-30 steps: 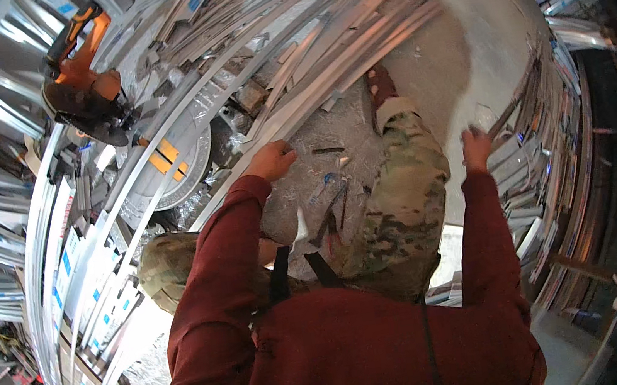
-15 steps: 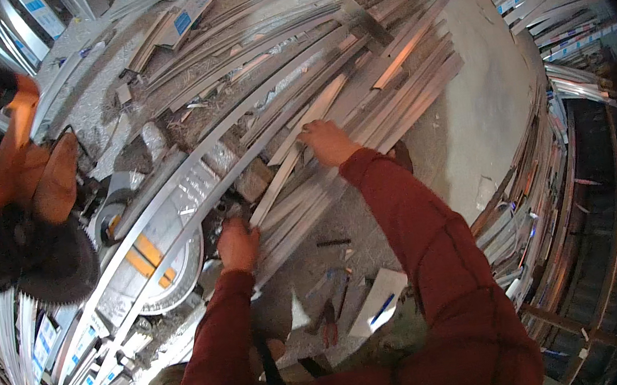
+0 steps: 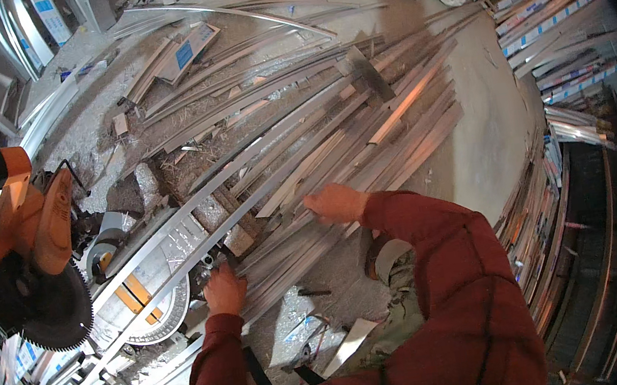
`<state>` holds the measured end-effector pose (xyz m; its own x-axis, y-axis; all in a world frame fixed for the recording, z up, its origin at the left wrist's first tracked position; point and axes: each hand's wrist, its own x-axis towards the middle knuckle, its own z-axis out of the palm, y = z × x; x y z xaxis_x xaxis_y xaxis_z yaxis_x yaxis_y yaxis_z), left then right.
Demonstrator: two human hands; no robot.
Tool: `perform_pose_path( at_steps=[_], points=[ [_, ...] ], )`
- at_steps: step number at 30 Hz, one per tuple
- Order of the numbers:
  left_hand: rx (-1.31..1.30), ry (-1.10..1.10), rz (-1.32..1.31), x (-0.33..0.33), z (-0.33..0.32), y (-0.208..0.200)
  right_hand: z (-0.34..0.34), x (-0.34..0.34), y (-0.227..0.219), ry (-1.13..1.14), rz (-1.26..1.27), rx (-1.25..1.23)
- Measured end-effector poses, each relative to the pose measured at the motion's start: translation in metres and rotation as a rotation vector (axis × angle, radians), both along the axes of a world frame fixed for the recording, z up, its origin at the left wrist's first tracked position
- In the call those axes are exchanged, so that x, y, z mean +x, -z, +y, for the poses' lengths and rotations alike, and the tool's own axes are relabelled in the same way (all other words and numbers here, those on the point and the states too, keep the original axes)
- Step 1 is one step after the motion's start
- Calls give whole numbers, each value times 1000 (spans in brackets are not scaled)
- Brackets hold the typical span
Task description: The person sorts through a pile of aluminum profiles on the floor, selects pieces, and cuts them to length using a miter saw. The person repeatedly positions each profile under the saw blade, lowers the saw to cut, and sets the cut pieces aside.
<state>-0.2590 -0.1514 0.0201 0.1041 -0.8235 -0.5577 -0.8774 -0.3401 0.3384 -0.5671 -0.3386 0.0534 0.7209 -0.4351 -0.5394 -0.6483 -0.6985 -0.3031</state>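
Note:
My left hand (image 3: 226, 290) is closed beside the front of the mitre saw's round base (image 3: 175, 307), right by a small metal knob (image 3: 208, 262); its fingertips are partly hidden. My right hand (image 3: 335, 204) is above a bundle of long, thin grey strips (image 3: 410, 136), fingers curled together at the bundle's near-left side. What it pinches, if anything, does not show. A pale wooden strip (image 3: 299, 180) lies just beyond that hand. Two long, light metal profiles (image 3: 237, 213) run diagonally across the saw base. The orange saw head (image 3: 25, 198) with its dark toothed blade (image 3: 39, 306) is raised at the left.
Long strips, scraps and dust cover the floor beyond the saw, with a flat metal plate (image 3: 369, 75) across some of them. Stacked profiles (image 3: 552, 28) line the right side. Pliers (image 3: 316, 336) and a pale board (image 3: 350, 345) lie near my knees.
The view has tilted and shifted. The pale strip that lay between my hands is now beyond my right hand. My right elbow has swung outward, and my left hand remains by the saw base.

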Motion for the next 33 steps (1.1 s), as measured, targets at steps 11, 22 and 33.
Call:
perform_pose_path(
  at_steps=[11,22,33],
  points=[
    [-393,-141,468,-18,-165,-105,-202,-48,-107,-52,-297,-540],
    [-562,-450,-124,-39,-244,-12,-351,24,25,-37,-255,-436],
    [-560,-422,-287,-45,-254,-1,-466,27,99,379,-148,-641]
  ],
)
